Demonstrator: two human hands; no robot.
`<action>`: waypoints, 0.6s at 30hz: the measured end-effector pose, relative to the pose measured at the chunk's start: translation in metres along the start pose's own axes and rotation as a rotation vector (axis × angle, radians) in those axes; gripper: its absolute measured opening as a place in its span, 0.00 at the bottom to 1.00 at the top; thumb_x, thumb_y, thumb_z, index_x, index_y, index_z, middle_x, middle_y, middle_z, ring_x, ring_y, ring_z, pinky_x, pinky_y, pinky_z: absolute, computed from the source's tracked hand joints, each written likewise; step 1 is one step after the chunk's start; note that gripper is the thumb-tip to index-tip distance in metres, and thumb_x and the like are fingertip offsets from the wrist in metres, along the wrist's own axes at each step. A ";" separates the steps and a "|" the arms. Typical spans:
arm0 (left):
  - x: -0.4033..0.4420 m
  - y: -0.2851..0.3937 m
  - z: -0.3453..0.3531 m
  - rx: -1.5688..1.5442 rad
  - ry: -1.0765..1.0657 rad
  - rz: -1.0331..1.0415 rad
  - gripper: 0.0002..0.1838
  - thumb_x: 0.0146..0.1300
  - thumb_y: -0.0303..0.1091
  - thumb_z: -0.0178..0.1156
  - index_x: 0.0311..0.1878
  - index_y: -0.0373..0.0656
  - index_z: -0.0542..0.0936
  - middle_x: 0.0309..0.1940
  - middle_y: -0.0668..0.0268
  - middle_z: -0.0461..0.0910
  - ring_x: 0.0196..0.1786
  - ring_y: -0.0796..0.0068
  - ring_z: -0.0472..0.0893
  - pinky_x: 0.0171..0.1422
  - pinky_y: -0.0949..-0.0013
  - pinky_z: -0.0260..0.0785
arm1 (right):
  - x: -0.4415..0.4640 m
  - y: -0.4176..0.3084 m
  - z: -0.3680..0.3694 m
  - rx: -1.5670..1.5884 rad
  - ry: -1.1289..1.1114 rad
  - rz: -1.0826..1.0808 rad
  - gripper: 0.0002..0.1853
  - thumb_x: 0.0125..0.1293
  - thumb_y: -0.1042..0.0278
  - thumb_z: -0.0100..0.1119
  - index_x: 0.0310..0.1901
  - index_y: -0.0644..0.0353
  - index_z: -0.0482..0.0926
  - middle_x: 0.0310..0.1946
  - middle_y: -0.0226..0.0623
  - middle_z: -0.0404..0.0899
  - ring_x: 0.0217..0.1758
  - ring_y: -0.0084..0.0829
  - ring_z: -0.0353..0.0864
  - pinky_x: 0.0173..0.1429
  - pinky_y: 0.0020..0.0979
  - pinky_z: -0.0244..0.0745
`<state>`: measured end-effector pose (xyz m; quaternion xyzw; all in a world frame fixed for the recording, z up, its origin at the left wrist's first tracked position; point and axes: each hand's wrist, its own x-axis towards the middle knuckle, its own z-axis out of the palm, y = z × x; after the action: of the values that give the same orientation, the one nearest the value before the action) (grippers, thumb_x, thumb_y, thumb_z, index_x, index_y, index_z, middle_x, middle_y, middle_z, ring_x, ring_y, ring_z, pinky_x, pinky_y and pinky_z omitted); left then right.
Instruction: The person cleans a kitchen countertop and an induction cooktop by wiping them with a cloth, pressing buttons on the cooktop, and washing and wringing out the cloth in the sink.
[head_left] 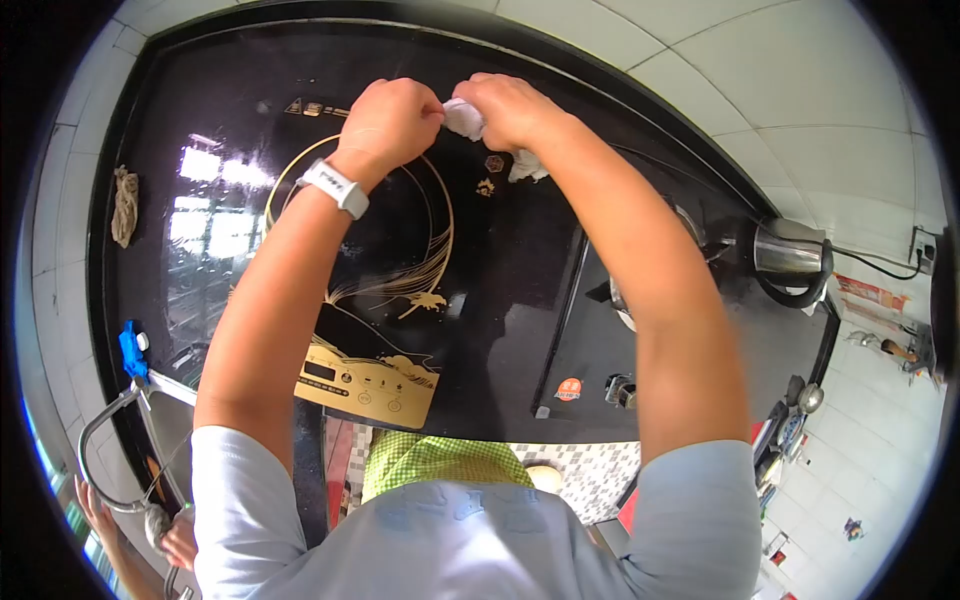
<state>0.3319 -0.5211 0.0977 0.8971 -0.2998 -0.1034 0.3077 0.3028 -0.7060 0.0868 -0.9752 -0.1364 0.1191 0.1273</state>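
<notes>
Both my hands are close together over the far part of a black glossy cooktop point(390, 225) with gold markings. A white cloth point(463, 118) is stretched between them. My left hand point(392, 118) is closed, pinching the cloth's left edge. My right hand point(507, 112) is closed around its right side, and a second piece of white cloth point(527, 166) shows below that hand. Whether the two white pieces are joined is hidden by my right hand.
A steel kettle point(790, 255) stands at the right, near the wall. On the far left lie a crumpled rag point(124, 207) and a blue item point(133, 350) above a curved faucet point(95, 430). Another person's hands point(180, 540) show at the lower left.
</notes>
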 end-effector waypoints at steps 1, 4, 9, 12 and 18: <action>0.005 0.000 0.011 0.059 0.034 0.023 0.08 0.52 0.33 0.58 0.31 0.44 0.84 0.29 0.57 0.82 0.38 0.55 0.79 0.46 0.60 0.72 | 0.002 0.002 0.002 -0.027 0.009 -0.025 0.22 0.41 0.79 0.62 0.43 0.56 0.76 0.41 0.41 0.78 0.49 0.44 0.76 0.52 0.39 0.73; 0.014 0.015 0.027 0.192 0.098 -0.008 0.07 0.49 0.33 0.60 0.28 0.40 0.83 0.26 0.55 0.81 0.35 0.53 0.79 0.45 0.58 0.72 | -0.004 0.014 0.004 -0.064 0.022 -0.043 0.22 0.41 0.79 0.62 0.42 0.57 0.74 0.40 0.40 0.77 0.49 0.44 0.76 0.52 0.39 0.73; 0.030 0.018 0.035 0.096 0.025 -0.108 0.08 0.50 0.34 0.59 0.31 0.41 0.83 0.28 0.56 0.82 0.38 0.55 0.80 0.46 0.60 0.72 | -0.014 0.037 0.008 -0.141 0.107 -0.113 0.20 0.41 0.76 0.63 0.40 0.58 0.72 0.37 0.39 0.77 0.47 0.41 0.77 0.49 0.39 0.73; 0.028 0.016 0.042 0.084 -0.084 -0.148 0.12 0.51 0.36 0.59 0.39 0.44 0.82 0.35 0.59 0.83 0.40 0.59 0.81 0.47 0.62 0.72 | -0.027 0.050 0.006 -0.207 0.252 -0.127 0.18 0.42 0.72 0.62 0.39 0.55 0.72 0.36 0.38 0.77 0.44 0.40 0.78 0.45 0.39 0.73; 0.025 0.007 0.037 0.022 -0.092 -0.127 0.12 0.53 0.37 0.58 0.40 0.46 0.83 0.35 0.62 0.83 0.42 0.60 0.80 0.50 0.63 0.71 | -0.079 0.111 -0.024 -0.171 0.301 0.054 0.28 0.40 0.78 0.63 0.49 0.54 0.73 0.43 0.40 0.78 0.50 0.44 0.76 0.53 0.40 0.72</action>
<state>0.3348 -0.5587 0.0724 0.9119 -0.2573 -0.1604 0.2766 0.2620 -0.8377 0.0942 -0.9926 -0.0992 -0.0371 0.0597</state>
